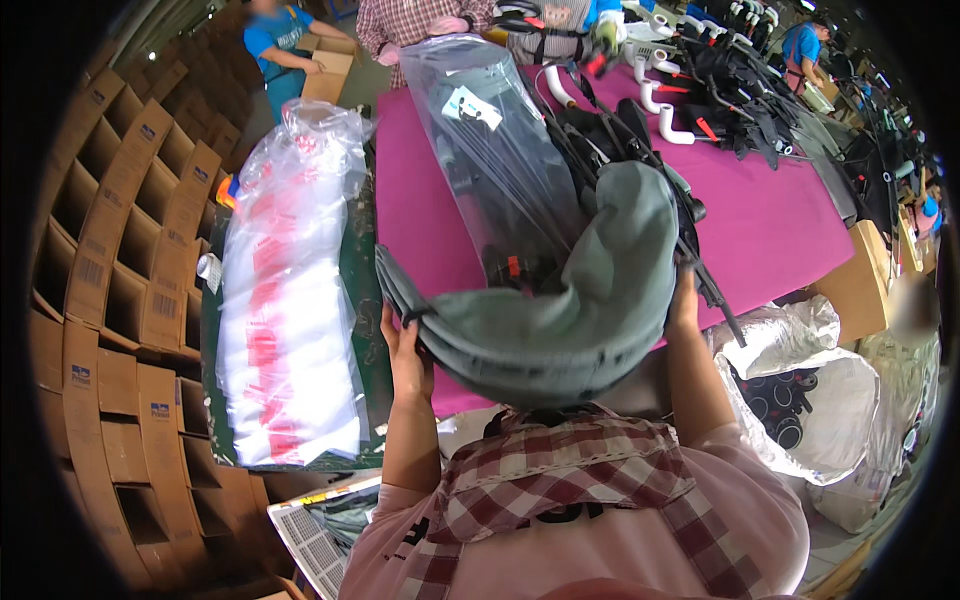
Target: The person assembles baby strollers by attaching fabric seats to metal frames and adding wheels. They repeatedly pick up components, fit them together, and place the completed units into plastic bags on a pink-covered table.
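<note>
A curved grey-green fabric canopy (pixel 560 335) bows across in front of me, its hollow side facing away. At its left end my left hand (pixel 405 350) is closed on the edge, next to a black fitting. My right hand (pixel 684 305) is closed round its right side, with the fingers partly hidden behind the fabric. Just beyond the canopy, a clear plastic bag (pixel 490 150) holds a dark folded frame with thin rods and a printed card. Black folded frame tubes (pixel 715 285) lie against the canopy's right side.
A magenta table (pixel 780 230) carries more black frames with white curved handles (pixel 675 125). To the left lies a stack of clear plastic bags (pixel 290 300); cardboard boxes (pixel 120 250) stand beyond. A sack of black wheels (pixel 785 405) stands at right. Several co-workers (pixel 425 25) work around.
</note>
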Demonstrator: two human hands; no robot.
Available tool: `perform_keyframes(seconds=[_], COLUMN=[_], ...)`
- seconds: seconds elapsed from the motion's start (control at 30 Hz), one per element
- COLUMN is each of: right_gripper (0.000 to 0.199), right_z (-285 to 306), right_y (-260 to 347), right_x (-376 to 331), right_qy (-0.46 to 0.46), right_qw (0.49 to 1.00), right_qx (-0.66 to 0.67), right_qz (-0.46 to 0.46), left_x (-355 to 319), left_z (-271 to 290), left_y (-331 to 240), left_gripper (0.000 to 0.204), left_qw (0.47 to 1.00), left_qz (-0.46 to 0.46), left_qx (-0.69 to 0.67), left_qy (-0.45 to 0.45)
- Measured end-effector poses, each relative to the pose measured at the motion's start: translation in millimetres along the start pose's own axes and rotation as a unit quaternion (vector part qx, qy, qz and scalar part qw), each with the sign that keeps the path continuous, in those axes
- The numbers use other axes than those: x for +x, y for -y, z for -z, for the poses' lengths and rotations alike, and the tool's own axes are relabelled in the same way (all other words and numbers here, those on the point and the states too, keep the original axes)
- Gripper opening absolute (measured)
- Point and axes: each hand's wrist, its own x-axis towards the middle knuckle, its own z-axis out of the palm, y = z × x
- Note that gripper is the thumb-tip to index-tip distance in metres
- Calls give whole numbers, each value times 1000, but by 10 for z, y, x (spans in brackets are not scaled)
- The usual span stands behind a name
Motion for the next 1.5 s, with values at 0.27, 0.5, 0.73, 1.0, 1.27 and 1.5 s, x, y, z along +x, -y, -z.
perform_keyframes(seconds=[0.27, 0.5, 0.73, 1.0, 1.27, 1.5], right_gripper=[67, 64, 68, 62, 79, 80], right_z=[-809, -203, -115, 238, 313, 104], right_y=[858, 902, 1293, 1552, 1162, 1429], right_x=[-519, -413, 28, 1369, 1892, 1611], right_qy=[90, 97, 94, 9, 99, 53], right_qw=[952, 951, 944, 976, 951, 979], right_qx=[-62, -81, -64, -34, -187, -167], right_qz=[287, 281, 309, 215, 227, 105], left_x=[276, 203, 537, 827, 967, 1137], left_z=[-517, -756, -1627, -2622, -2806, -2740], left_y=[-236, 3, 61, 657, 843, 1092], left_gripper=[72, 80, 74, 61, 96, 93], left_qw=[993, 988, 966, 996, 996, 987], left_qz=[-79, -47, -186, -63, -7, -55], left_qx=[-47, -56, 128, -47, 89, 133], left_qy=[77, 133, 128, 49, -9, 74])
